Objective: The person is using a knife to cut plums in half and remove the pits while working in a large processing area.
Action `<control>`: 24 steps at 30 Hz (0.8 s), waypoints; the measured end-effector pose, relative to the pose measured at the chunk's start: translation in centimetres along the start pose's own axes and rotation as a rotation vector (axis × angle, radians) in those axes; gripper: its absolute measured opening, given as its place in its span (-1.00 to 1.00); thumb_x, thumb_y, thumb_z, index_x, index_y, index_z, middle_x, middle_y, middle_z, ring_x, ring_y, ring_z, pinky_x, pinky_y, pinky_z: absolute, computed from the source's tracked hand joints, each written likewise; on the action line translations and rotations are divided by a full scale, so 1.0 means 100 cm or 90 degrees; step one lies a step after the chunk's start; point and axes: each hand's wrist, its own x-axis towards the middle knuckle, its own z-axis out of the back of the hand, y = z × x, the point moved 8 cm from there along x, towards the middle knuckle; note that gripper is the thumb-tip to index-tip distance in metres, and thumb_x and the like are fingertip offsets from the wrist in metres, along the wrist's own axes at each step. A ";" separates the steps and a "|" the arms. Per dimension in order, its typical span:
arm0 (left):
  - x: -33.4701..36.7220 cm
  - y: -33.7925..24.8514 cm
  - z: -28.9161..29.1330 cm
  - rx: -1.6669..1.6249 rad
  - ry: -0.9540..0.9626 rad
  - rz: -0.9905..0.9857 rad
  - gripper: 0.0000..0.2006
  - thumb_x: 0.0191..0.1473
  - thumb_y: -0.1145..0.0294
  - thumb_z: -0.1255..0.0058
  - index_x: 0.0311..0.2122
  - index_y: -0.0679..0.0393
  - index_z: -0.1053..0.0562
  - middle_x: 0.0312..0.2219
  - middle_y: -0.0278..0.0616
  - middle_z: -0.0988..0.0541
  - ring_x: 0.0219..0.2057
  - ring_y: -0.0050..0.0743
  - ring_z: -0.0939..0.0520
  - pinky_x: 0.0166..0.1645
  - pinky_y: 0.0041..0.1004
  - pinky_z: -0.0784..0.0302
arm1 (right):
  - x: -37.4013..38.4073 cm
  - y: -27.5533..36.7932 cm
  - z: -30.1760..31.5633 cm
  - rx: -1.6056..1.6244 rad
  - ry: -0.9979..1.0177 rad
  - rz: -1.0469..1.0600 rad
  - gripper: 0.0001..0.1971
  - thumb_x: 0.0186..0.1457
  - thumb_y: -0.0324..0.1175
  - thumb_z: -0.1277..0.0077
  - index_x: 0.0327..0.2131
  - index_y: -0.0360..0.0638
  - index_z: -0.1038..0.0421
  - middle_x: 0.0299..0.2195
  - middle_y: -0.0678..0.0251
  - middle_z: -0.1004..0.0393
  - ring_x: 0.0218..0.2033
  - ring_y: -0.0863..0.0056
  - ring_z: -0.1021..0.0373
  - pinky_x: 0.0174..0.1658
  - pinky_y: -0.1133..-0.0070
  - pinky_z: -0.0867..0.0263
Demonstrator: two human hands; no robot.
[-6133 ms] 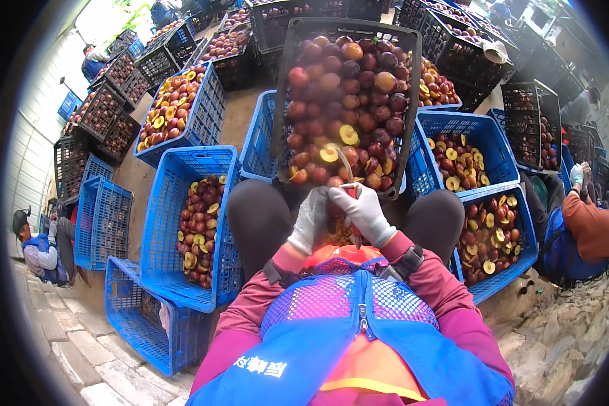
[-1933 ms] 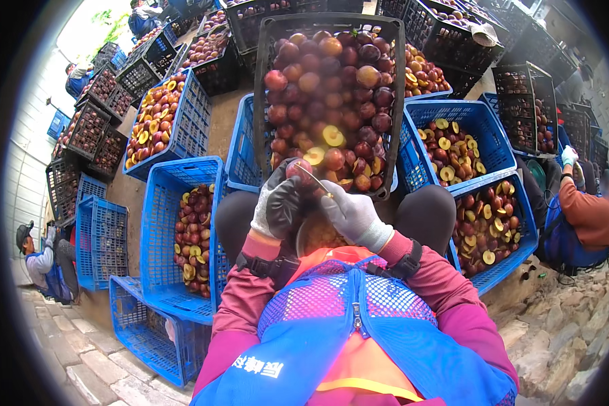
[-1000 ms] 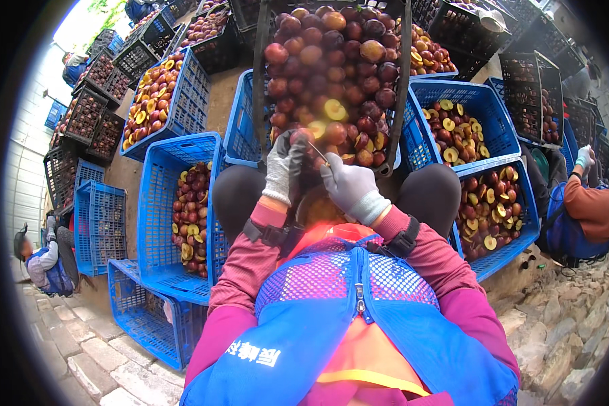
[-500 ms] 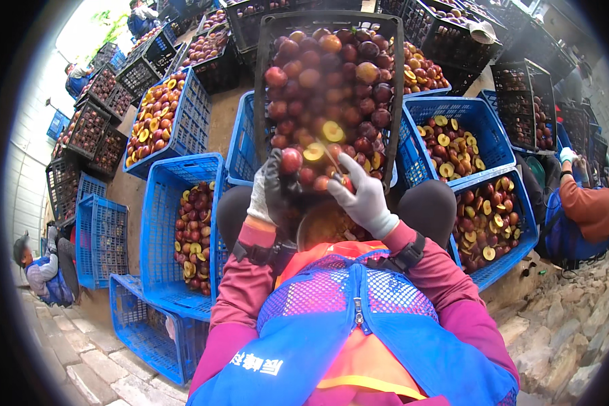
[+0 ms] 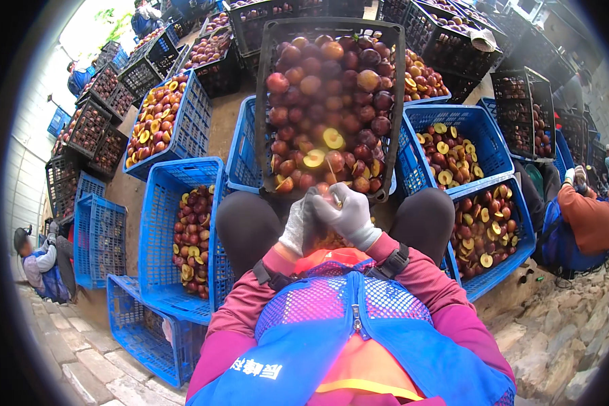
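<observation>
My hands meet at the near edge of a black crate (image 5: 266,101) full of dark red plums (image 5: 311,84). My left hand (image 5: 299,227), in a grey-white glove, is closed round a plum (image 5: 327,195), which is mostly hidden by the fingers. A knife (image 5: 330,166) with a thin blade pointing up and away is gripped in my gloved right hand (image 5: 348,215), its handle covered. Two cut plum halves (image 5: 314,159) with yellow flesh lie on the plums just beyond my hands.
Blue crates of cut plums stand on both sides, including a left crate (image 5: 154,223) and a right crate (image 5: 499,274). An overturned blue crate (image 5: 142,338) lies at lower left. A co-worker (image 5: 582,216) sits at the right, another person (image 5: 44,260) at far left.
My left hand has drawn back toward me and right, bringing its plum against my right hand, which has come nearer and slightly left. The knife now points more upright.
</observation>
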 end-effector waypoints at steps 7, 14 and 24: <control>0.001 -0.007 -0.015 -0.167 0.135 -0.037 -0.67 0.43 -0.07 0.01 -0.25 -0.07 -0.54 -0.57 -0.47 -0.46 -0.63 -0.58 -0.44 -0.54 -0.49 -0.31 | 0.000 0.021 -0.005 -0.154 0.066 0.241 -0.68 0.07 -0.12 -0.36 -0.50 -0.07 -0.47 -0.61 0.19 -0.50 -0.60 0.13 -0.53 -0.51 0.30 -0.42; -0.020 -0.005 -0.021 -0.120 0.248 -0.061 -0.71 0.43 0.06 0.04 -0.34 -0.05 -0.45 -0.63 -0.43 -0.32 -0.72 -0.53 -0.29 -0.62 -0.41 -0.13 | -0.005 0.039 -0.017 -0.215 0.225 0.433 -0.69 0.01 -0.08 -0.36 -0.51 -0.01 -0.46 -0.62 0.30 -0.50 -0.65 0.18 -0.49 -0.54 0.32 -0.37; -0.010 0.029 -0.007 -0.640 0.109 0.355 -0.36 0.47 -0.39 0.33 -0.47 -0.08 -0.37 -0.74 -0.49 -0.16 -0.73 -0.55 -0.19 -0.58 -0.44 -0.12 | 0.009 -0.032 -0.018 0.523 0.222 -0.409 -0.62 0.47 0.01 -0.07 -0.31 -0.07 -0.51 -0.56 0.45 -0.47 -0.71 0.62 -0.35 -0.63 0.65 -0.24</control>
